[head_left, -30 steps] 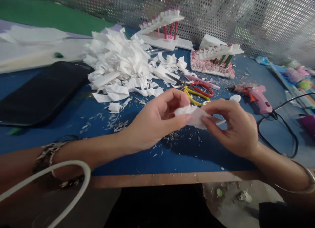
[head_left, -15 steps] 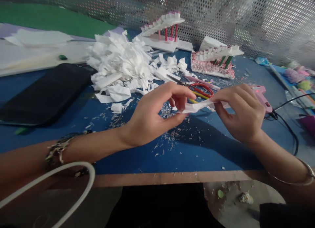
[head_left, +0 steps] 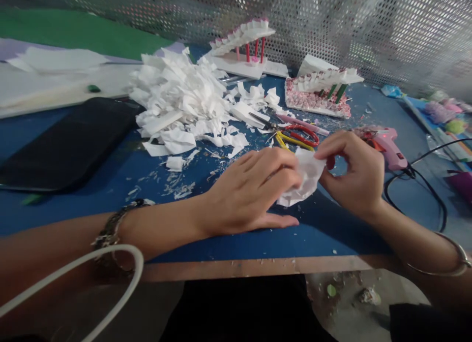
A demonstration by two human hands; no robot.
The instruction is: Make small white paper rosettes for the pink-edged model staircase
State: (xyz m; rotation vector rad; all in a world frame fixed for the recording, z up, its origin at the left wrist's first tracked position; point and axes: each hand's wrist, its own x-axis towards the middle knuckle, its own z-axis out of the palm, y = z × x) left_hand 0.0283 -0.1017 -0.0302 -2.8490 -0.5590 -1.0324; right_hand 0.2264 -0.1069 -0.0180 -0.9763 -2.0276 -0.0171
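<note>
A small crumpled piece of white tissue paper [head_left: 308,173] is held up over the blue table. My right hand [head_left: 354,172] pinches its right edge between thumb and fingers. My left hand [head_left: 254,189] lies over the paper's left side, its fingers bent against the surface and its thumb stretched out apart below. Just beyond the paper lie scissors with red and yellow handles [head_left: 300,135]. A large heap of torn white paper pieces [head_left: 180,96] sits behind my left hand.
A dark phone [head_left: 70,140] lies at left. Two small foam models stand at the back, one on red posts [head_left: 243,37], one on a pink-speckled base [head_left: 317,98]. A pink glue gun [head_left: 393,150] with a black cable rests at right. A white cable [head_left: 136,263] loops near my left forearm.
My left hand has let go of the paper's left end and moved over it, palm turned down. The paper has opened out from a narrow strip. My right hand still pinches it.
</note>
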